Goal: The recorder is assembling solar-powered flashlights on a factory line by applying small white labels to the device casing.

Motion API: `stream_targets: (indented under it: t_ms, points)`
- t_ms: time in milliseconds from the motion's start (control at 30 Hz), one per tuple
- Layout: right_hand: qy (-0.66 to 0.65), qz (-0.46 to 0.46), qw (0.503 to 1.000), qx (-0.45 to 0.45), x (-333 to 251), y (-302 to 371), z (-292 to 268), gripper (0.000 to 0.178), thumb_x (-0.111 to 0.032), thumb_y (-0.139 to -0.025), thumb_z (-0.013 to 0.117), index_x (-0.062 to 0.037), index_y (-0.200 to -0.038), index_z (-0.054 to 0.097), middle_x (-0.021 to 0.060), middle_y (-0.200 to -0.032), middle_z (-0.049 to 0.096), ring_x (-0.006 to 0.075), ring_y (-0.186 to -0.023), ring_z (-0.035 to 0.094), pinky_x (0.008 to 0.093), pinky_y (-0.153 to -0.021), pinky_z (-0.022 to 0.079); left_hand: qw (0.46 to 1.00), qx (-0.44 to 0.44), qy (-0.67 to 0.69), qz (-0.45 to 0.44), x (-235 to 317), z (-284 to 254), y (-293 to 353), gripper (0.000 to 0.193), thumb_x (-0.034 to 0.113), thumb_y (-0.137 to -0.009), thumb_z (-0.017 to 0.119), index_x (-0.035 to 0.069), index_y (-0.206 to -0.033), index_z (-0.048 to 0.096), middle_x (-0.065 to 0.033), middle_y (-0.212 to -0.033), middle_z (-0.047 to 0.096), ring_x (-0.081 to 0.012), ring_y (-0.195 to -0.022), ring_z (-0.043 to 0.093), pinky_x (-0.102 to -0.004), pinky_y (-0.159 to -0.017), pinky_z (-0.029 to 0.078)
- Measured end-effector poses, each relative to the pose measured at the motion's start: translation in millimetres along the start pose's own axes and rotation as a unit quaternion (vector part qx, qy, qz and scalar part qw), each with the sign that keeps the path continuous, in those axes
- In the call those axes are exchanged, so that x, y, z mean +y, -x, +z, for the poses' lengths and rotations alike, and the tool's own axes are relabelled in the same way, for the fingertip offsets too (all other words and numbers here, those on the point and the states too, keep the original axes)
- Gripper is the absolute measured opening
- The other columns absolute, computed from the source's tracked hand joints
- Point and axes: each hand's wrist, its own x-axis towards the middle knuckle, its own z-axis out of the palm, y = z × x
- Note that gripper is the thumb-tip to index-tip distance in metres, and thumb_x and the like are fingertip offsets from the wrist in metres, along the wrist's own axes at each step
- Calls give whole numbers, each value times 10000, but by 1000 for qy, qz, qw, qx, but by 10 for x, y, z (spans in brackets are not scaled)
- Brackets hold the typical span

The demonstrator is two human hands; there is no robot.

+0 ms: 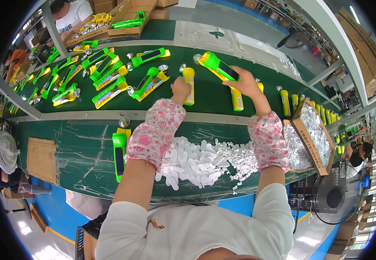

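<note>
Two hands over a dark green work strip (214, 95), both in upper half, both in pink patterned oversleeves (155, 130). At 12 o'clock: left hand (180, 90), curled against left side of a yellow casing (188, 82); firm grip or mere touch, cannot tell, with fingertips partly hidden. Between 1 and 2: right hand (245, 82), fully grasping lower end of a green-and-yellow flashlight (218, 66) with dark panel. Flashlight itself at 1 o'clock, tilted, top end toward 11, silvery reflector (196, 57) just beside that end. At 2, right below: second yellow casing (237, 99). At 10: many green-and-yellow units (110, 73), scattered at slants, some with reflectors alongside. Toward 2–3: row of yellow casings (285, 102), stretching away.

On near bench (84, 147): heap of white oval pieces (192, 162) at 6, small white bits (242, 158) at 4, tilted carton (307, 141) of clear-looking pieces at 3, lone green unit (119, 154) at 8. White fan (5, 151) at 9, black fan (335, 197) at 4. Between 10 and 11, across the strip: co-worker in white shirt (73, 17), beside an open box of green parts (129, 24).
</note>
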Motion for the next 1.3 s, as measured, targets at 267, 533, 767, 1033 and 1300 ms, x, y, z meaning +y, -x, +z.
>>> stream_targets:
  t_ms: [267,533,767,1033,1300]
  points:
    - [-93,60,994,1,-829,519,-41,661,-348,-714,815,-42,-1244,566,146,-891,659,235,-765,636,331,-711,509,728,-261,629,-78,874,-365,1267,626,537,-910,546,46,-1290,460,-76,-1225,567,-220,-1164,516,-399,-983,393]
    - [-156,36,987,11,-1006,1178,323,451,-186,-805,733,-55,-1191,543,111,-943,592,212,-742,645,314,-582,515,691,-221,685,-68,438,-603,1241,481,403,-955,524,60,-1287,462,-155,-1184,593,-310,-1095,593,-506,-965,472]
    - [-65,-187,965,-170,-762,1582,694,280,-1,-734,703,-66,-1005,675,56,-891,587,244,-891,565,317,-772,467,669,-240,698,-86,530,-778,1266,455,367,-946,558,73,-1278,454,-151,-1197,579,-315,-1120,589,-525,-969,471]
    - [-520,96,849,7,-1185,1345,8,154,76,-818,662,37,-963,630,77,-868,654,130,-768,633,236,-686,500,632,-318,706,-36,697,-851,1413,555,541,-972,373,85,-1283,430,-113,-1144,590,-309,-1094,590,-488,-922,498]
    - [-132,-195,972,-22,-1565,654,-492,87,-67,-906,598,-60,-993,595,85,-939,529,198,-825,557,314,-713,466,560,-414,716,-47,900,-840,1718,498,438,-993,413,159,-1400,337,-76,-1322,478,-252,-1222,495,-479,-1020,409]
